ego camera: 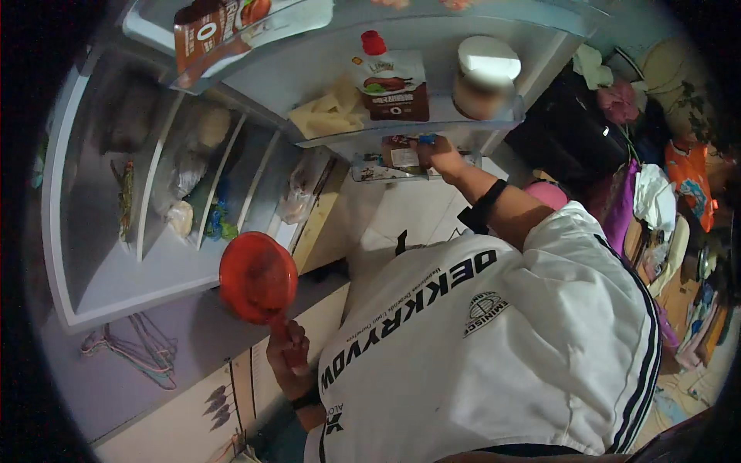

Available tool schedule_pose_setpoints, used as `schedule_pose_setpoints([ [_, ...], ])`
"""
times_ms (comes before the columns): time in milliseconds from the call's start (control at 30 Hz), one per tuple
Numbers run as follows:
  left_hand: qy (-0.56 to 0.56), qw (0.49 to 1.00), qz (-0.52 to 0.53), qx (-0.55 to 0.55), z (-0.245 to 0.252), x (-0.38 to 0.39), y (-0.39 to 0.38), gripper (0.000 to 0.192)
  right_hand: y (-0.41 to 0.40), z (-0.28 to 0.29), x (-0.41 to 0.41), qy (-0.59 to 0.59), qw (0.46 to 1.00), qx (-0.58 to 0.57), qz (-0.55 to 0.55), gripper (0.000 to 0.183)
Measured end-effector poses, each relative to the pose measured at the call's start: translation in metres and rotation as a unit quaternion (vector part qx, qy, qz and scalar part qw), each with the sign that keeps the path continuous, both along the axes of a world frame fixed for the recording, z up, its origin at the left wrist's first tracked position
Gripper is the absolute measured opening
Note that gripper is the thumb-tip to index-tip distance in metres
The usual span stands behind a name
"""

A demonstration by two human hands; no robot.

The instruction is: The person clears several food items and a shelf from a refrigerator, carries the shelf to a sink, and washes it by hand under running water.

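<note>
My left hand [289,350] is closed around the handle of a red, round-bowled plastic dipper [259,278], in front of the refrigerator's lower edge. My right hand [439,155] reaches to the lower door shelf [391,175], its fingers closed at a small brown packet [401,151] with a blue part by the fingertips. Whether the packet rests on the shelf is hidden. On the door shelf above stand a spouted pouch [396,87] with a red cap and a white-lidded tub [488,72], beside a crumpled yellowish wrapper [330,113].
The open refrigerator [110,301] has shelves with bagged food and a green bundle [125,202]. Another brown pouch [200,43] lies in the upper door shelf. Wire hangers [136,353] lie at lower left. Cloths, bags and an orange bag [692,179] crowd the right side.
</note>
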State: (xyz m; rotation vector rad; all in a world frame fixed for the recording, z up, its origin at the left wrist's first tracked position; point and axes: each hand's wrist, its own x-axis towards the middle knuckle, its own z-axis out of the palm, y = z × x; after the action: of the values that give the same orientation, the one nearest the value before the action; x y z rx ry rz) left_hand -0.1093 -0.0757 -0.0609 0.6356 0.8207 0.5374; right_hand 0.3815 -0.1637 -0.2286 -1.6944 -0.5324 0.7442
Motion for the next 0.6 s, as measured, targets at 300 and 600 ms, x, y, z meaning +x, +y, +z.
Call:
schedule_pose_setpoints([
  [300,-0.039,0.996,-0.082,-0.016,-0.004,0.023,0.014,0.044,-0.054,0.043,-0.004,0.253,0.964,0.076,0.037,0.042],
  [600,0.012,0.998,-0.056,0.003,-0.008,0.037,0.015,0.046,-0.091,0.075,-0.011,0.356,0.908,0.184,0.118,0.052],
])
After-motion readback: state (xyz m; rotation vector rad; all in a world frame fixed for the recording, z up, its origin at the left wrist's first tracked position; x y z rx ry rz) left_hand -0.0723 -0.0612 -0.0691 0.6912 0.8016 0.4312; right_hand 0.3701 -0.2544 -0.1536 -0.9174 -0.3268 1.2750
